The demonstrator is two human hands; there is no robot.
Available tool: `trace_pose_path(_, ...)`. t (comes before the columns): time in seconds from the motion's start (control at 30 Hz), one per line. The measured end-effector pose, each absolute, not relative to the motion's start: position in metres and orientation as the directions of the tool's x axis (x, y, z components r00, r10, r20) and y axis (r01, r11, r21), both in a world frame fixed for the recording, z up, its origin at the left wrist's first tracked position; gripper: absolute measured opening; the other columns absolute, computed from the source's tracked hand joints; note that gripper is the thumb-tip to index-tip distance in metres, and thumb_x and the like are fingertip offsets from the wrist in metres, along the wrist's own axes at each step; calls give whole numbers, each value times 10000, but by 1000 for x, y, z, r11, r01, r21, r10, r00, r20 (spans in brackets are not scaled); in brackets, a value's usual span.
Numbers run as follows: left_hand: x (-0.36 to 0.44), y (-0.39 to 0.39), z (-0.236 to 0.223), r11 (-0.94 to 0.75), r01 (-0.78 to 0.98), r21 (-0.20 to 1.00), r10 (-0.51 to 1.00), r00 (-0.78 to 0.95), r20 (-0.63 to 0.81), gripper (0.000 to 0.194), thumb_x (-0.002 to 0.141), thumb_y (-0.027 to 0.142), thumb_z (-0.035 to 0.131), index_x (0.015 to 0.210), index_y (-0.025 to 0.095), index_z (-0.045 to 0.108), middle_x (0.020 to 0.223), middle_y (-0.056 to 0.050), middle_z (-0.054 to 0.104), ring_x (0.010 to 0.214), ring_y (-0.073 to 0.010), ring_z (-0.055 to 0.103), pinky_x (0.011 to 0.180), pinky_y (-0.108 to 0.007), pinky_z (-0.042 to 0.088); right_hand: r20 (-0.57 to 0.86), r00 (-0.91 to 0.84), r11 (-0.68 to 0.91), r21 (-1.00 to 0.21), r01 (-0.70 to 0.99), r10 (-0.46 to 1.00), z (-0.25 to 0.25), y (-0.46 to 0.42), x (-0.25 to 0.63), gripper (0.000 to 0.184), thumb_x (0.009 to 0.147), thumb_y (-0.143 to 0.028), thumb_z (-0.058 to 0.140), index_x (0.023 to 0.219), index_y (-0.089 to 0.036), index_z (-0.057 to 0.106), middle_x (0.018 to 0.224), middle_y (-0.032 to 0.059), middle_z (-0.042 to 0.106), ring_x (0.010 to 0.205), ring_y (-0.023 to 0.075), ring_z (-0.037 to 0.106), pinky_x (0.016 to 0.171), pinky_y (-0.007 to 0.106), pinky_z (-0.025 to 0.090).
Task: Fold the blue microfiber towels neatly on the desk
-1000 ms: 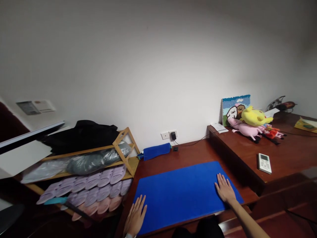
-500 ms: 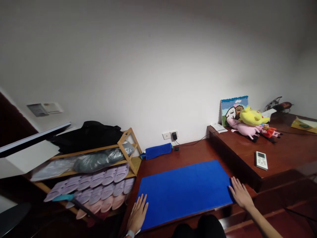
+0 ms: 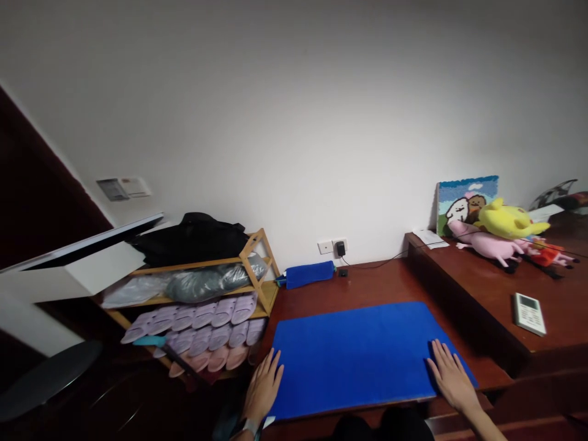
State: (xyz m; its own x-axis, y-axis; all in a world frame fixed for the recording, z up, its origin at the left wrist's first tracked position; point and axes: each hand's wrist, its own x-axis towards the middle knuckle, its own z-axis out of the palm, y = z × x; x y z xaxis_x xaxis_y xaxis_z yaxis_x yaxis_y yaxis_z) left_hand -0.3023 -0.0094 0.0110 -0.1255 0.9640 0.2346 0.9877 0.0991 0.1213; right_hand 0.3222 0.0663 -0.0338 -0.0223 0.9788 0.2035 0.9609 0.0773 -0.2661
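Reddish-brown desk point(image 3: 372, 282), blue mat point(image 3: 353, 352) under both hands' fingers point(image 3: 443, 357)

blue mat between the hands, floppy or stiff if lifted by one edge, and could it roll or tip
The blue mat looks thin and lies flat on the desk, so it would probably sag when lifted. Its broad, low shape makes rolling or tipping unlikely if pushed.

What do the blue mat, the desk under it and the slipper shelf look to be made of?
Blue mat: perhaps fabric or soft rubber, matte; its colour is even, without shine.
Desk: likely wood or veneer, reddish-brown with a slight sheen.
Slipper shelf: probably wood or bamboo, judging by its honey-coloured bars.
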Motion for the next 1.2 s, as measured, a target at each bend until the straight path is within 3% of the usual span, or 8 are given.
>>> trace_pose_path(0.17, -293, 33, 26, 55, 990, 130, 949, -92, 301, 561, 1056, 454, 319, 1545, 239, 489, 1627, -58, 486, 1506, -225, 429, 1255, -426, 340, 195, -173, 229, -322, 919, 965, 1, 86, 238, 774, 1002, -591, 187, 1608, -150, 381, 1668, 74, 348, 1566, 290, 258, 1295, 518, 235)
trace_pose_path(0.37, -292, 100, 21, 95, 988, 122, 981, -114, 156, 581, 1045, 447, 359, 1574, 222, 447, 1675, -91, 397, 1552, -259, 342, 1270, -469, 295, 125, -451, 460, -410, 788, 884, 31, 114, 67, 715, 1058, -553, 189, 1635, -137, 268, 1704, 72, 231, 1588, 238, 189, 1310, 446, 184)
trace_pose_path(0.57, -320, 111, -3, 95, 990, 104, 982, -111, 154, 596, 1060, 502, 330, 1604, 264, 384, 1694, -85, 356, 1552, -262, 343, 1260, -508, 302, 41, -503, 467, -446, 764, 863, 21, 139, -1, 730, 1058, -539, 180, 1645, -104, 181, 1715, 108, 154, 1604, 252, 120, 1315, 469, 121)
trace_pose_path(0.73, -317, 109, -1, 89, 990, 109, 979, -107, 171, 591, 1063, 495, 327, 1603, 262, 385, 1692, -82, 362, 1550, -263, 348, 1256, -505, 311, 1, -410, 376, -402, 835, 912, 17, 168, 47, 745, 1047, -546, 214, 1640, -95, 225, 1711, 125, 193, 1603, 268, 129, 1306, 483, 114)
trace_pose_path(0.93, -318, 112, -4, 103, 987, 124, 976, -124, 179, 590, 1055, 494, 327, 1597, 273, 397, 1687, -63, 374, 1546, -252, 356, 1265, -506, 300, 34, -167, 170, -280, 945, 985, 0, 217, 188, 738, 1028, -535, 221, 1630, -116, 301, 1693, 130, 283, 1585, 275, 218, 1289, 513, 145)
trace_pose_path(1.1, -321, 113, -8, 103, 989, 109, 974, -123, 192, 597, 1050, 496, 330, 1589, 255, 416, 1678, -70, 395, 1544, -252, 361, 1262, -484, 309, -10, 50, -50, -165, 985, 999, -16, 236, 298, 788, 1008, -520, 169, 1631, -43, 244, 1705, 147, 245, 1589, 284, 202, 1287, 500, 160)
trace_pose_path(1.2, -318, 113, -7, 99, 990, 105, 973, -118, 200, 597, 1050, 491, 333, 1593, 253, 409, 1680, -73, 391, 1544, -251, 360, 1263, -486, 307, -33, 89, -92, -129, 987, 996, -21, 236, 326, 794, 1009, -518, 124, 1639, -42, 207, 1719, 129, 209, 1593, 270, 188, 1290, 475, 163)
